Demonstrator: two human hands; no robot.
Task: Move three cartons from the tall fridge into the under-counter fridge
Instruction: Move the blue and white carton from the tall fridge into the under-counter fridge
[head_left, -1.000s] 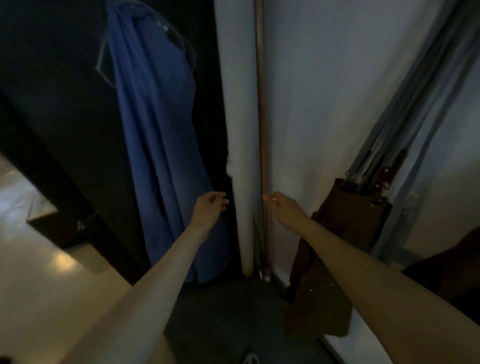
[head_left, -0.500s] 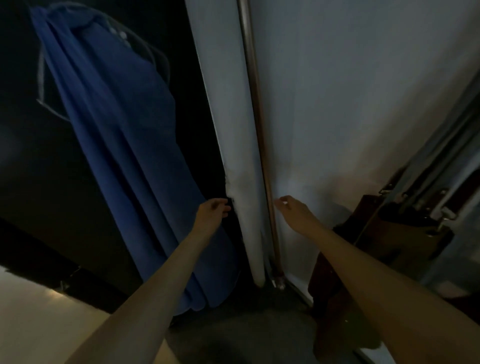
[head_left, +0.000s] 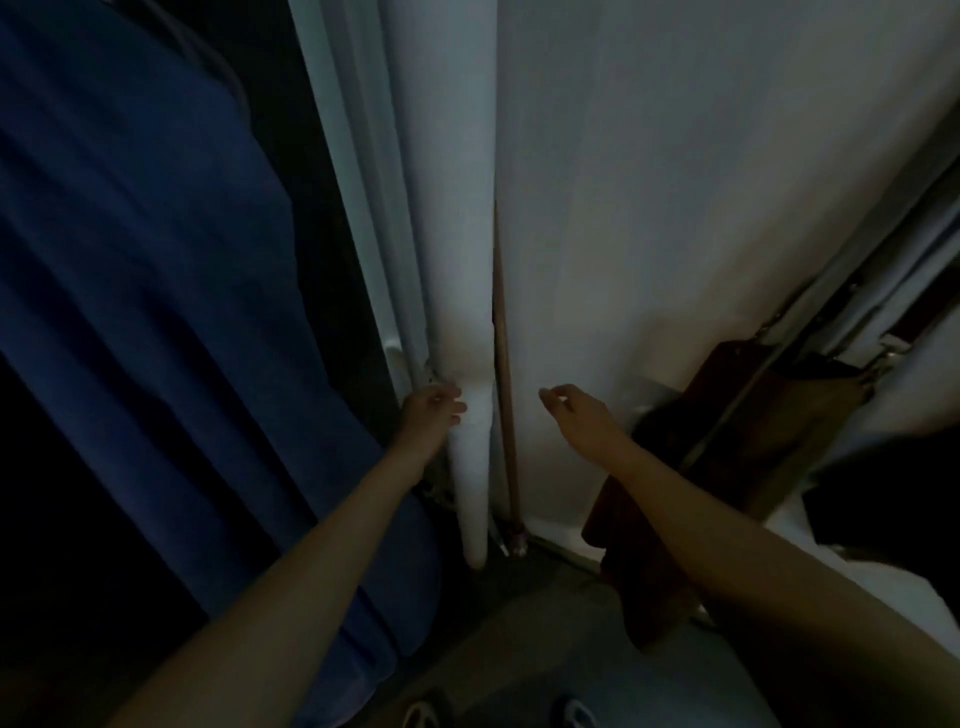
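The tall white fridge (head_left: 649, 208) fills the middle of the view in dim light. Its rounded door edge (head_left: 457, 270) runs top to bottom, with pale gasket strips showing just to its left. My left hand (head_left: 428, 418) curls its fingers around that door edge at about waist height. My right hand (head_left: 574, 415) hovers close to the white front panel, fingers loosely apart and holding nothing. No cartons are in view, and the under-counter fridge is not visible.
A blue cloth (head_left: 156, 312) hangs close on the left against a dark surface. A thin brown rod (head_left: 503, 374) stands beside the door edge. A brown bag (head_left: 727, 441) with straps hangs on the right. My shoes (head_left: 571, 712) show on the dark floor.
The view has moved closer to the fridge. My left hand has gone from hovering near the door edge to curling around it, and gasket strips now show beside the edge.
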